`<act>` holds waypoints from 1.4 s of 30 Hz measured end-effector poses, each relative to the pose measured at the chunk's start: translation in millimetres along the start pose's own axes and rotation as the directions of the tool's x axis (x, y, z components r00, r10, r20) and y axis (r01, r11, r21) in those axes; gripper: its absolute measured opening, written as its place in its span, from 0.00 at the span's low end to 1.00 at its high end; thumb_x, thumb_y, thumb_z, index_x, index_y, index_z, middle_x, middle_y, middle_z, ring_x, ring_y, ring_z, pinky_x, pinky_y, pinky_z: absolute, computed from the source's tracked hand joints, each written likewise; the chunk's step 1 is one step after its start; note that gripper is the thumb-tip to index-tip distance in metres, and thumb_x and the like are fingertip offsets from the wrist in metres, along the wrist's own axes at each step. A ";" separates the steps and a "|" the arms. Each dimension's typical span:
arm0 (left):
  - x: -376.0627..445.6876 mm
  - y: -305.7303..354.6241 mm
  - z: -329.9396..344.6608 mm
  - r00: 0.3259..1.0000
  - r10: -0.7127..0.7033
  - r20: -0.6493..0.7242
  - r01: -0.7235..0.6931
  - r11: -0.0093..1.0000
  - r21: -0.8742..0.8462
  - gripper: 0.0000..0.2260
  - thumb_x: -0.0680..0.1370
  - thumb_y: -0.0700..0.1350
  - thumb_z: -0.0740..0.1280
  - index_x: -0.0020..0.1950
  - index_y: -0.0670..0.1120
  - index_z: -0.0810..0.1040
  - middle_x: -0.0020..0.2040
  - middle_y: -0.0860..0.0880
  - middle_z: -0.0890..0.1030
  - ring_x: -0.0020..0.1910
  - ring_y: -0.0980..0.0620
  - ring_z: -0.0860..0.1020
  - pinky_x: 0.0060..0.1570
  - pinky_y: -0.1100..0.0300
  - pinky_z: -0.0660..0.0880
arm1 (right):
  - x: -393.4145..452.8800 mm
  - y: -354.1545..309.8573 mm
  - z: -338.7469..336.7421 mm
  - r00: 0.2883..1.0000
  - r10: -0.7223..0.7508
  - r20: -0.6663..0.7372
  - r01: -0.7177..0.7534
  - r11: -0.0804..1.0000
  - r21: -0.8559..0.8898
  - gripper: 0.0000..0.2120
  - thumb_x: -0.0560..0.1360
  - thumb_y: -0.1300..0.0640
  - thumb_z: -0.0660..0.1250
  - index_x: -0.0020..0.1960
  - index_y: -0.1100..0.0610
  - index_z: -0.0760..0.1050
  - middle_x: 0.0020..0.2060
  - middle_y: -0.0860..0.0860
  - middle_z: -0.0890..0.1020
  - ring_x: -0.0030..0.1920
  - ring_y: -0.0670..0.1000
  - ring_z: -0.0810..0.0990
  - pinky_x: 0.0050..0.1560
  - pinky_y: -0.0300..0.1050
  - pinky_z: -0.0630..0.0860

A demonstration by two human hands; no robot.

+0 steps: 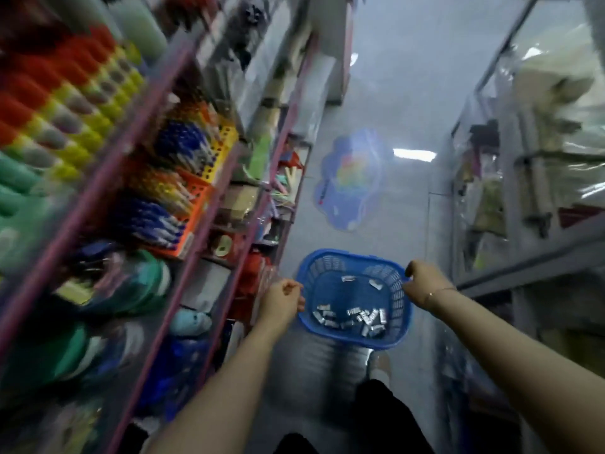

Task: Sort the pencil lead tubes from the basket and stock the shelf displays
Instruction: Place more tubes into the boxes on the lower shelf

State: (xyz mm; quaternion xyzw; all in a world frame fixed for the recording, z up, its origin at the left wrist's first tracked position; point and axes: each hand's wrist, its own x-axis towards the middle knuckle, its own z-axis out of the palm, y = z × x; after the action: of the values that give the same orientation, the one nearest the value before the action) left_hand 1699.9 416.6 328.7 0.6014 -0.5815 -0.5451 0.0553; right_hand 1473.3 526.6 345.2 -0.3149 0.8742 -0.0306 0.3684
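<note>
Basket (401, 303) gripped between both hands.

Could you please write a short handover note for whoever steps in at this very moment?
Left hand: fingers curled on the near-left rim of the blue basket.
Right hand: gripping the basket's right rim.
The basket is held up between both hands in the aisle, over the floor.
Lead tubes: most lie loose in a pile at the near end of the basket, with two apart near the far end.
The shelf with pens in orange trays stands to the left.
Done: nothing stocked that this blurred view shows.
Left: sort the tubes and put them on the shelf displays.
</note>
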 end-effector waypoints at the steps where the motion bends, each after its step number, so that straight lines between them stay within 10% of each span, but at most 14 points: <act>1: 27.4 -15.6 20.3 0.999 -0.015 0.033 0.013 0.998 0.057 0.07 0.79 0.34 0.60 0.44 0.40 0.76 0.29 0.47 0.75 0.20 0.62 0.74 0.23 0.70 0.70 | 25.3 16.9 17.0 1.000 0.013 0.010 -0.013 1.000 -0.019 0.14 0.76 0.60 0.62 0.60 0.64 0.72 0.59 0.62 0.77 0.59 0.60 0.75 0.54 0.45 0.70; 7: 196.8 -158.0 143.8 0.972 -0.011 0.233 -0.106 0.869 0.484 0.06 0.77 0.39 0.62 0.47 0.42 0.79 0.45 0.41 0.82 0.47 0.43 0.80 0.48 0.54 0.77 | 190.6 108.8 178.0 0.991 0.014 0.134 0.002 0.993 -0.122 0.17 0.76 0.59 0.60 0.64 0.61 0.68 0.61 0.62 0.74 0.60 0.60 0.74 0.59 0.49 0.72; 13: 337.7 -306.2 240.7 0.856 -0.147 0.495 -0.438 0.300 0.847 0.32 0.75 0.51 0.68 0.75 0.49 0.57 0.68 0.43 0.66 0.63 0.42 0.70 0.56 0.49 0.72 | 344.8 181.8 339.4 0.957 -0.046 0.286 0.177 0.875 -0.451 0.34 0.76 0.58 0.65 0.75 0.55 0.49 0.71 0.63 0.56 0.69 0.63 0.62 0.63 0.56 0.67; 18: 395.8 -364.8 270.0 0.832 -0.234 0.503 -0.524 -0.031 0.851 0.41 0.78 0.43 0.65 0.76 0.56 0.36 0.76 0.39 0.49 0.70 0.37 0.61 0.57 0.42 0.71 | 412.3 190.9 409.3 0.889 -0.223 0.399 0.443 0.635 -0.633 0.40 0.78 0.53 0.61 0.74 0.42 0.33 0.75 0.56 0.34 0.75 0.62 0.39 0.68 0.68 0.53; 33: 403.1 -400.1 296.9 0.738 -0.113 0.665 -0.667 -0.270 0.694 0.32 0.76 0.56 0.64 0.74 0.49 0.52 0.69 0.38 0.58 0.64 0.37 0.62 0.53 0.47 0.68 | 390.8 174.2 474.2 0.822 -0.253 0.511 0.564 0.497 -0.660 0.34 0.77 0.48 0.60 0.76 0.49 0.46 0.72 0.59 0.52 0.69 0.62 0.57 0.58 0.60 0.71; 42: 416.0 -396.4 288.9 0.737 -0.170 0.654 -0.672 -0.079 0.736 0.32 0.72 0.51 0.71 0.71 0.45 0.60 0.67 0.41 0.63 0.58 0.39 0.73 0.49 0.48 0.74 | 390.6 167.2 476.0 0.783 -0.236 0.575 0.622 0.270 -0.735 0.20 0.82 0.54 0.49 0.73 0.56 0.60 0.69 0.59 0.61 0.68 0.61 0.61 0.62 0.60 0.66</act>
State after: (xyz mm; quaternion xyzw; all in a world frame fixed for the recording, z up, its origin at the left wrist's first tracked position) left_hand 1632.7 390.4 -310.4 0.1229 -0.8791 -0.0905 -0.4516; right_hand 1493.7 521.5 -292.5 -0.6894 0.5420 0.4009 0.2651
